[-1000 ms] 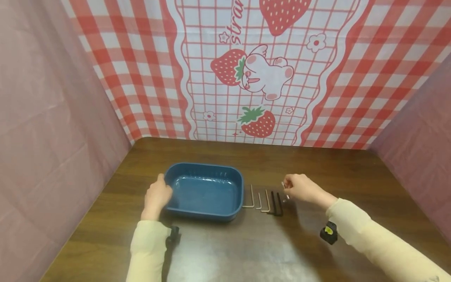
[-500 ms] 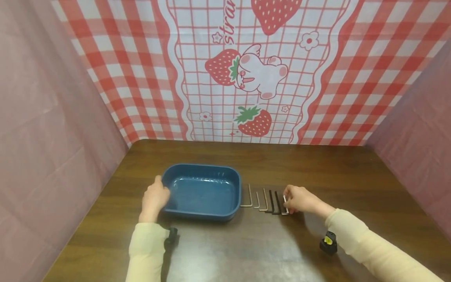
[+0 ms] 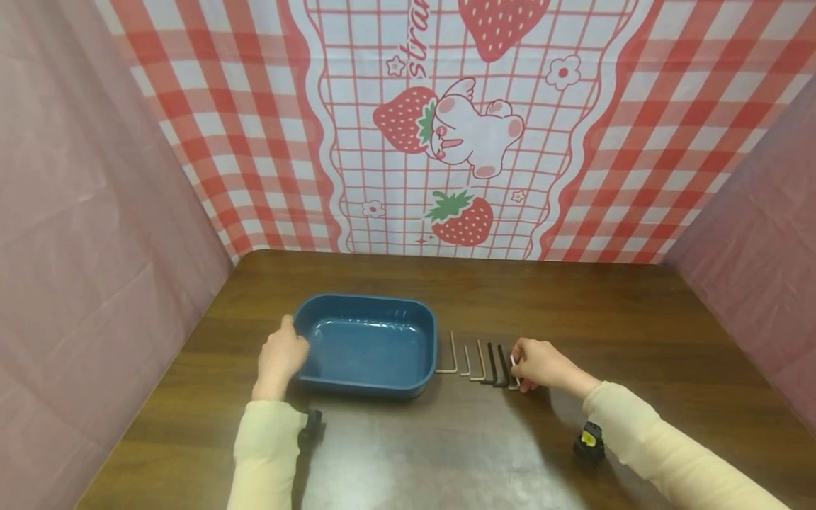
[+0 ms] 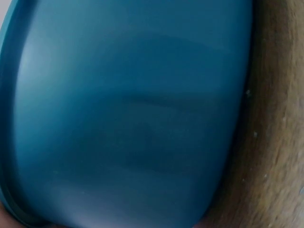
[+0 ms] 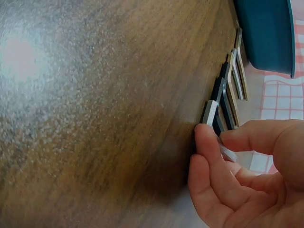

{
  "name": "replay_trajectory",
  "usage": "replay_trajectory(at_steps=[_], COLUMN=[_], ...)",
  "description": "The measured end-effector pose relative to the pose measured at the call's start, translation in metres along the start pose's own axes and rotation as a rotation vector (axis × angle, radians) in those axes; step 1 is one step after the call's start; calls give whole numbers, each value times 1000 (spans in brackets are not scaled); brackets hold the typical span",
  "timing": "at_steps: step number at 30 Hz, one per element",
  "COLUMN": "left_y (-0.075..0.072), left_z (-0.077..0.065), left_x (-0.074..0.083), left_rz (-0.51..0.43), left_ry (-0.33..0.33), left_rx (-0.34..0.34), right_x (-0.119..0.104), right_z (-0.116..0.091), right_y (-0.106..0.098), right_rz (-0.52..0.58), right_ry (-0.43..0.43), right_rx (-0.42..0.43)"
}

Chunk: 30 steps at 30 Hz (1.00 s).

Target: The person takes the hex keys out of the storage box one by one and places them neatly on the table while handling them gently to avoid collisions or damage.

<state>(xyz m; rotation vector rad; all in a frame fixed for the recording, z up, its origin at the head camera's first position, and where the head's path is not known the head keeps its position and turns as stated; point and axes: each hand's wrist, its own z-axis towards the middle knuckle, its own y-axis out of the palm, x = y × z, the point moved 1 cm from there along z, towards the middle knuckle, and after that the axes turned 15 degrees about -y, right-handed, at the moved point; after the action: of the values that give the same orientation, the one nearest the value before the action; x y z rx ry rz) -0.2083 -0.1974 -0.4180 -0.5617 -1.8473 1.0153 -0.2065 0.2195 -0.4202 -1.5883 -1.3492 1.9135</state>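
Note:
A blue rectangular basin [image 3: 366, 391] stands on the table, left of centre. At its left end my left hand [image 3: 282, 358] grips the rim; in the left wrist view the basin's wall [image 4: 133, 109] fills most of the picture, and the fingers are mostly hidden. To the right of the basin, several L-shaped hex keys lie in a row, some metallic, two black [image 3: 503, 365]. My right hand [image 3: 542, 365] pinches a silver hex key [image 5: 212, 110] between thumb and fingers at the row's right end, beside the black ones. Its short arm lies at the table surface.
The brown wooden table [image 3: 408, 453] ends at a red-and-white checked cloth [image 3: 268, 163] hanging behind it. Pink fabric [image 3: 95, 248] hangs on both sides. A black wrist device [image 3: 589, 443] is by the right sleeve.
My right hand has brought the silver hex key down and nearer to me, setting it beside the row's right end. The left hand has stayed on the basin.

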Motion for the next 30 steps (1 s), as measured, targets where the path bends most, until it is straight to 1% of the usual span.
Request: replay_trajectory(at_steps=[9,19,24,30], left_y=[0,0,-1,-2], left_z=[-1,-2,-3,-5], left_x=[0,3,3,0], left_rz=[-1,-7,-15,-22], left_ry=[-8,-10,-6,-15], left_rx=[-7,-13,-11,-23], right_x=[1,2,2,3], right_z=[0,-2,-3,-2], right_y=[4,5,6,7], right_rz=[-27,-40,-45,-49], right_ry=[26,36,32,16], right_rx=[30,53,62,74])
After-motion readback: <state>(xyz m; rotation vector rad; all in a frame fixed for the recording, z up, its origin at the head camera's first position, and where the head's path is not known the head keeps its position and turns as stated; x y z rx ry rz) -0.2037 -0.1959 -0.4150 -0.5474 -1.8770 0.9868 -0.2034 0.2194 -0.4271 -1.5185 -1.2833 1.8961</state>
